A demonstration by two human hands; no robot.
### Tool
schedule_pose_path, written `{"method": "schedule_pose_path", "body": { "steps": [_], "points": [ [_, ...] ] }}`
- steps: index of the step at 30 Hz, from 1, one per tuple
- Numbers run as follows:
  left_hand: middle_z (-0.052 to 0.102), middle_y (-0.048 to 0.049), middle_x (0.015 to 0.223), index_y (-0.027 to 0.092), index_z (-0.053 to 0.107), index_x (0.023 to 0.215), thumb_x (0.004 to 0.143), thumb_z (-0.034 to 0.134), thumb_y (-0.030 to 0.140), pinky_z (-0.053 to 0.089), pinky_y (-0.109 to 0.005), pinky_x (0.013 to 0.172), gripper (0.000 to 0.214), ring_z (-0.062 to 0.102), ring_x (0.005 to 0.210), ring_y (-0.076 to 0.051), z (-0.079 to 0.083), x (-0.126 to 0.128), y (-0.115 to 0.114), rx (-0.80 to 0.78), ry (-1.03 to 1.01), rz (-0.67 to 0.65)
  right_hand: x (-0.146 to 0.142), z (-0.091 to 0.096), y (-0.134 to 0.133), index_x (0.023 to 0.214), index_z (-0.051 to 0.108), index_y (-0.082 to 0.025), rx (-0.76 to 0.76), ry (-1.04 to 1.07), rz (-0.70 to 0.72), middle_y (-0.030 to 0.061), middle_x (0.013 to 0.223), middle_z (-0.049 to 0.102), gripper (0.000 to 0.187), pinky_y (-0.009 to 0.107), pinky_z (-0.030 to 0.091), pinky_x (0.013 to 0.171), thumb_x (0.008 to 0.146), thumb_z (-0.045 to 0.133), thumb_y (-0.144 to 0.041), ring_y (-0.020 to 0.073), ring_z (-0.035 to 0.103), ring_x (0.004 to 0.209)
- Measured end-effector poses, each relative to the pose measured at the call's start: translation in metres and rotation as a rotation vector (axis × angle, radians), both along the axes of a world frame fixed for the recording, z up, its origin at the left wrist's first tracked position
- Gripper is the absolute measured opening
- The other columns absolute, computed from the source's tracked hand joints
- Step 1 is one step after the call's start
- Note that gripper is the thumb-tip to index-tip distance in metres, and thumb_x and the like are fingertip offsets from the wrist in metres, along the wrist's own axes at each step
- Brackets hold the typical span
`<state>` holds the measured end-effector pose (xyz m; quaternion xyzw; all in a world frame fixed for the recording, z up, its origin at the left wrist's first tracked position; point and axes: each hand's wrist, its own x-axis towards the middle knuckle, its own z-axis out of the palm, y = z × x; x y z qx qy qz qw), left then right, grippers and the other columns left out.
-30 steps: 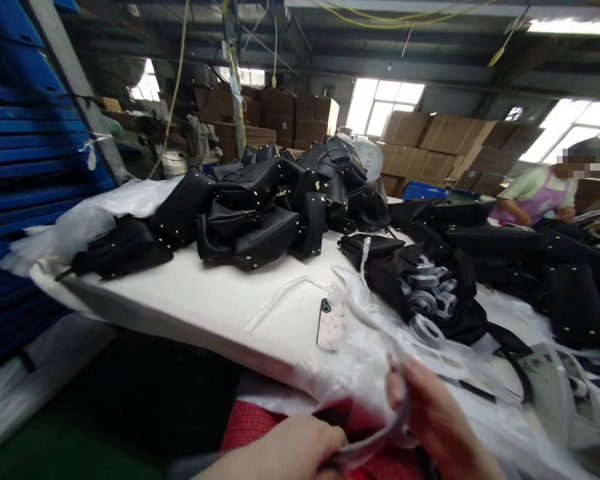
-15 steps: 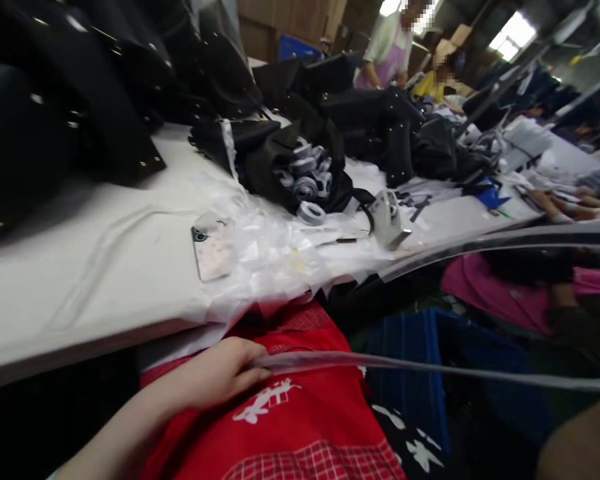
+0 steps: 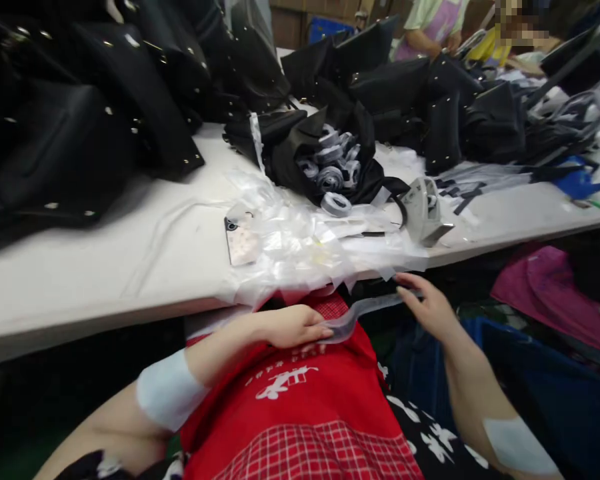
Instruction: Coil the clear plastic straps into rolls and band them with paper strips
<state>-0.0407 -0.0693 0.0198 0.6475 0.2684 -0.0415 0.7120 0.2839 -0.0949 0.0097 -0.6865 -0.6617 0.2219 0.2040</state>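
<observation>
A translucent plastic strip (image 3: 347,327) sags in a short curve between my two hands, in front of a red apron (image 3: 325,393). My left hand (image 3: 300,325) is closed on one end of it, palm down against the apron. Near the table edge, my right hand (image 3: 427,307) has the other part of the strip at its thumb and fingers; the exact grip is partly hidden. Close beyond the hands, a loose heap of clear plastic strips (image 3: 295,243) lies on the white table (image 3: 180,260) and hangs over its edge.
A phone (image 3: 242,241) lies left of the heap. Behind are a black bag of grey rolls (image 3: 330,177), one loose roll (image 3: 336,204) and a grey tape dispenser (image 3: 423,210). Black bags (image 3: 150,87) crowd the back. A blue crate (image 3: 520,380) stands below right. A co-worker (image 3: 433,33) stands across.
My right hand has come into view from the right. The strip, earlier drawn out straight past the right edge, now hangs short and slack. The camera view has shifted.
</observation>
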Motion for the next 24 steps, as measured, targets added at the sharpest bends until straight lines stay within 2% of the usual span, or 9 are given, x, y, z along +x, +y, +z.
{"method": "schedule_pose_path", "body": {
  "steps": [2, 4, 5, 8, 12, 15, 18, 20, 24],
  "points": [
    [0.052, 0.0034, 0.055, 0.018, 0.057, 0.076, 0.087, 0.044, 0.063, 0.038, -0.023, 0.048, 0.049, 0.046, 0.045, -0.010, -0.001, 0.015, 0.005, -0.032, -0.029, 0.046, -0.055, -0.004, 0.005, 0.105, 0.068, -0.019, -0.259, 0.331, 0.472, 0.0095, 0.101, 0.068, 0.038, 0.034, 0.048, 0.086, 0.090, 0.045, -0.047, 0.0233, 0.062, 0.092],
    [0.055, 0.0032, 0.054, 0.018, 0.058, 0.079, 0.087, 0.046, 0.063, 0.038, -0.023, 0.047, 0.048, 0.047, 0.043, -0.010, -0.004, 0.017, 0.011, -0.121, -0.064, 0.044, -0.088, -0.003, 0.008, 0.093, 0.071, -0.018, -0.428, 0.439, 0.707, 0.0059, 0.086, 0.070, 0.035, 0.029, 0.048, 0.074, 0.090, 0.048, -0.044, 0.0202, 0.062, 0.078],
    [0.057, 0.0024, 0.054, 0.017, 0.059, 0.082, 0.087, 0.045, 0.063, 0.039, -0.024, 0.048, 0.049, 0.049, 0.044, -0.011, -0.006, 0.012, 0.013, -0.191, -0.084, 0.025, -0.095, -0.003, 0.010, 0.089, 0.071, -0.017, -0.464, 0.446, 0.739, 0.0042, 0.079, 0.069, 0.034, 0.027, 0.047, 0.068, 0.090, 0.051, -0.044, 0.0184, 0.060, 0.072],
    [0.063, -0.0011, 0.058, 0.015, 0.063, 0.094, 0.088, 0.043, 0.064, 0.044, -0.026, 0.051, 0.053, 0.055, 0.047, -0.013, -0.013, -0.012, 0.016, -0.407, -0.081, -0.004, -0.085, -0.005, 0.017, 0.078, 0.069, -0.014, -0.462, 0.402, 0.660, -0.0007, 0.063, 0.060, 0.036, 0.023, 0.037, 0.055, 0.089, 0.053, -0.045, 0.0128, 0.049, 0.057],
    [0.065, -0.0032, 0.063, 0.013, 0.061, 0.096, 0.089, 0.041, 0.063, 0.048, -0.028, 0.053, 0.054, 0.059, 0.049, -0.014, -0.024, -0.032, 0.012, -0.488, 0.025, 0.137, -0.059, -0.011, 0.018, 0.067, 0.062, -0.015, -0.514, 0.359, 0.620, -0.0040, 0.051, 0.049, 0.043, 0.022, 0.029, 0.048, 0.090, 0.051, -0.049, 0.0100, 0.041, 0.049],
    [0.064, -0.0032, 0.064, 0.013, 0.059, 0.091, 0.091, 0.037, 0.062, 0.047, -0.027, 0.053, 0.054, 0.057, 0.048, -0.012, -0.024, -0.021, 0.009, -0.447, 0.044, 0.194, -0.059, -0.015, 0.016, 0.074, 0.066, -0.014, -0.536, 0.366, 0.633, -0.0040, 0.053, 0.050, 0.043, 0.022, 0.030, 0.050, 0.091, 0.048, -0.050, 0.0103, 0.042, 0.050],
    [0.058, 0.0012, 0.062, 0.014, 0.060, 0.089, 0.089, 0.046, 0.059, 0.040, -0.023, 0.050, 0.048, 0.049, 0.047, -0.009, -0.015, 0.000, 0.012, -0.349, 0.040, 0.119, -0.065, -0.015, 0.021, 0.073, 0.066, -0.014, -0.475, 0.310, 0.667, -0.0032, 0.058, 0.052, 0.044, 0.022, 0.029, 0.051, 0.091, 0.048, -0.049, 0.0103, 0.043, 0.053],
    [0.051, 0.0039, 0.059, 0.014, 0.060, 0.085, 0.088, 0.048, 0.061, 0.036, -0.023, 0.049, 0.048, 0.043, 0.046, -0.008, -0.006, 0.013, 0.017, -0.247, 0.065, 0.051, -0.062, -0.009, 0.030, 0.071, 0.067, -0.013, -0.404, 0.252, 0.684, -0.0026, 0.059, 0.055, 0.043, 0.022, 0.029, 0.052, 0.088, 0.052, -0.050, 0.0105, 0.044, 0.055],
    [0.046, 0.0038, 0.063, 0.015, 0.058, 0.080, 0.089, 0.043, 0.062, 0.033, -0.021, 0.049, 0.049, 0.038, 0.053, -0.008, 0.010, 0.023, 0.027, -0.061, 0.095, 0.023, -0.037, 0.009, 0.050, 0.087, 0.071, -0.014, -0.300, 0.217, 0.697, -0.0011, 0.071, 0.063, 0.038, 0.021, 0.033, 0.057, 0.074, 0.071, -0.050, 0.0123, 0.053, 0.063]
  ]
}}
